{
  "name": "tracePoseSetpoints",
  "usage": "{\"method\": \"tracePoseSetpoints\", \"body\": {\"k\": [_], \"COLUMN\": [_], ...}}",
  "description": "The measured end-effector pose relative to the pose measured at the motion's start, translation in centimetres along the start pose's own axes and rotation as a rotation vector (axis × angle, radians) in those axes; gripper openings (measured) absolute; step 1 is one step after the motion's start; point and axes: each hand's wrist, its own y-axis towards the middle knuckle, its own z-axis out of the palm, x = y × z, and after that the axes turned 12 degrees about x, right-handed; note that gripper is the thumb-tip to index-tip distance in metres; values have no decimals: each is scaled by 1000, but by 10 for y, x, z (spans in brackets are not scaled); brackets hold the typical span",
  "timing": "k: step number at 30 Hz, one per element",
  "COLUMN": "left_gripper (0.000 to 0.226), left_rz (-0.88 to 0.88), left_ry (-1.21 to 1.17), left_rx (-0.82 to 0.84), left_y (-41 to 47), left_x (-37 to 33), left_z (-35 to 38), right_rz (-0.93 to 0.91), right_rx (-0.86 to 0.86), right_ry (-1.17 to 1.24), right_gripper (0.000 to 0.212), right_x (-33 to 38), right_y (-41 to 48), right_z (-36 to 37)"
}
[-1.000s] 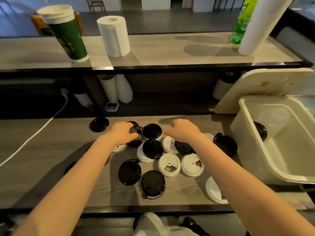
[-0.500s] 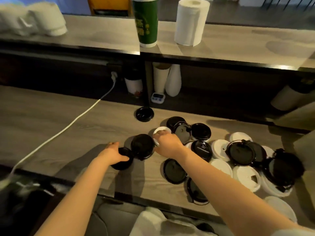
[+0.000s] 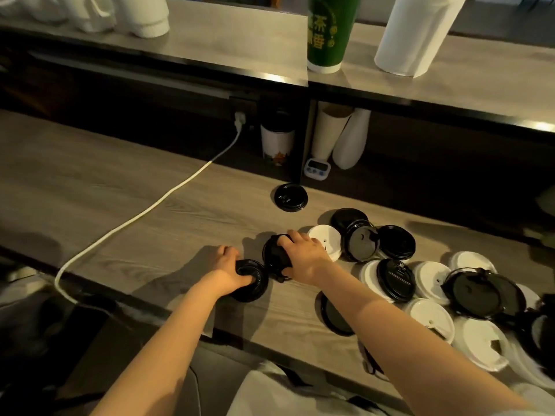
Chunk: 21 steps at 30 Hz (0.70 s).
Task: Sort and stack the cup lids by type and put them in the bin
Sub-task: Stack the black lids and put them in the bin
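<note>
Several black and white cup lids lie scattered on the wooden counter (image 3: 120, 211), mostly at the right. My left hand (image 3: 229, 270) grips a black lid (image 3: 255, 283) that lies flat near the counter's front edge. Just right of it my right hand (image 3: 303, 255) curls over a second black lid (image 3: 274, 253), which is tilted up on its edge. A white lid (image 3: 327, 240) lies right behind my right hand. One black lid (image 3: 290, 197) sits alone farther back. The bin is out of view.
A white cable (image 3: 144, 213) runs from a wall plug across the counter's left part. Under the upper shelf stand paper cups (image 3: 277, 142) and a small timer (image 3: 316, 168). On the shelf are a green cup (image 3: 327, 34), a paper roll (image 3: 414, 34) and white cup stacks (image 3: 144, 13).
The view has swung left, so the bin has left the frame. Both hands moved from the middle of the pile to its left end and took hold of two black lids there.
</note>
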Motion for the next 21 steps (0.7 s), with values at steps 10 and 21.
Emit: {"method": "tracePoseSetpoints", "body": {"k": [10, 21], "left_gripper": [90, 75], "left_rz": [29, 99], "left_ry": [230, -565], "left_rx": [-17, -235], "left_y": [-3, 32], "left_x": [-2, -19], "left_z": [1, -56], "right_rz": [-39, 139], "right_rx": [-52, -185], "right_ry": [33, 524], "right_gripper": [61, 58], "right_x": [-14, -36], "right_y": [-1, 67], "right_z": [-6, -57]}}
